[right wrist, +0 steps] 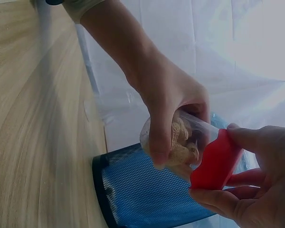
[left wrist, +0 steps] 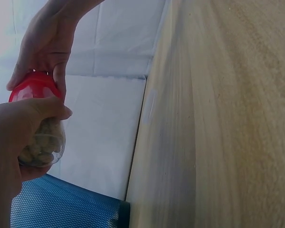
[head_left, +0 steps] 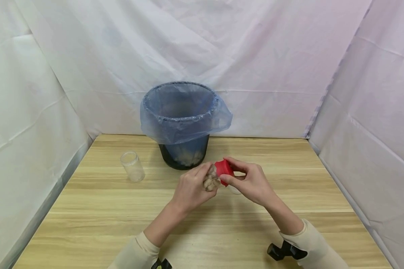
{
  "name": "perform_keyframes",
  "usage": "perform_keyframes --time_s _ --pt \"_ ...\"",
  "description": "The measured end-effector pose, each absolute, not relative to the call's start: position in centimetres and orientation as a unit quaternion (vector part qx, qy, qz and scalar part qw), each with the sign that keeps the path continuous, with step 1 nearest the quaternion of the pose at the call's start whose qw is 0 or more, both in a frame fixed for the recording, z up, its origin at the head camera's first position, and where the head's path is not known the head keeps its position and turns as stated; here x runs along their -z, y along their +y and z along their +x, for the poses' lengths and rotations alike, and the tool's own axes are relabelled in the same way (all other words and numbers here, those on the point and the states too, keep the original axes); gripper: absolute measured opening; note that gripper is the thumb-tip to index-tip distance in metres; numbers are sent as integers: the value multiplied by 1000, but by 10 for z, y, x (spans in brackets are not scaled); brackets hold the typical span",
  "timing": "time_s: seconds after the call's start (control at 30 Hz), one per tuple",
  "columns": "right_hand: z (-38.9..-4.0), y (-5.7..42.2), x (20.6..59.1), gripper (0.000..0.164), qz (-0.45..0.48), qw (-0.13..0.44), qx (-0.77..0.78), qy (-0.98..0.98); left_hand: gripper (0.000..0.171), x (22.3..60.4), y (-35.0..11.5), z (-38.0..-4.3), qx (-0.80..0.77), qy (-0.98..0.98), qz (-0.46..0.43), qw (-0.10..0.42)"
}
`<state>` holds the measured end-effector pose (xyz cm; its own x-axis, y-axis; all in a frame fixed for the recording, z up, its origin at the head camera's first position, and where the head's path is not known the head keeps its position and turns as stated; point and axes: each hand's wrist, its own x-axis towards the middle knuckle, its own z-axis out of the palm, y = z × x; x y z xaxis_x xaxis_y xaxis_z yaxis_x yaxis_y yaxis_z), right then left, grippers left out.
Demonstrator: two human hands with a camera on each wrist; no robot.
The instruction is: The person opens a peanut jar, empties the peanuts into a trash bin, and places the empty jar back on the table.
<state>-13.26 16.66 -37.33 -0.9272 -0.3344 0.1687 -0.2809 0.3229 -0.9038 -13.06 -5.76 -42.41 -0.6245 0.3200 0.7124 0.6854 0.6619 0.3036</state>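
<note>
Over the middle of the table, my left hand [head_left: 192, 188] holds a clear plastic jar [right wrist: 182, 138] of unshelled peanuts, fingers and thumb wrapped round its body. The jar is tilted with its mouth end toward my right hand [head_left: 254, 184]. A red lid [head_left: 224, 172] with a wavy edge sits over that end, and my right hand pinches it between thumb and fingers. Both wrist views show the peanuts [left wrist: 40, 148] bunched inside the jar, partly covered by the left fingers. A small clear round piece [head_left: 235, 190] lies on the table, partly hidden behind the right hand.
Behind the hands stands a black mesh bin [head_left: 183, 157] lined with a blue plastic bag [head_left: 178, 130]. A clear open jar [head_left: 133, 167] stands to its left on the wooden table [head_left: 97, 224]. White curtains [head_left: 272, 67] enclose the back and sides.
</note>
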Motion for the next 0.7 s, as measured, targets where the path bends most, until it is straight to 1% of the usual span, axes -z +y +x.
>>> perform_keyframes --time_s 0.3,0.4,0.47,0.57,0.67,0.7 --pt "-133 168 373 66 -204 36 557 804 65 424 -58 -132 304 -854 -298 300" --pt "-133 170 373 67 -226 28 552 802 63 424 -60 -134 317 -851 -305 288" --pt "-134 171 372 66 -252 14 540 803 62 423 -61 -135 329 -848 -310 275" --pt "-137 173 372 65 -296 -5 516 804 66 420 -64 -135 352 -847 -312 247" --pt "-139 174 372 64 -319 -2 500 805 69 418 -67 -134 360 -853 -305 225" --pt "-139 174 372 64 -316 2 498 808 68 417 -67 -134 355 -856 -303 223"
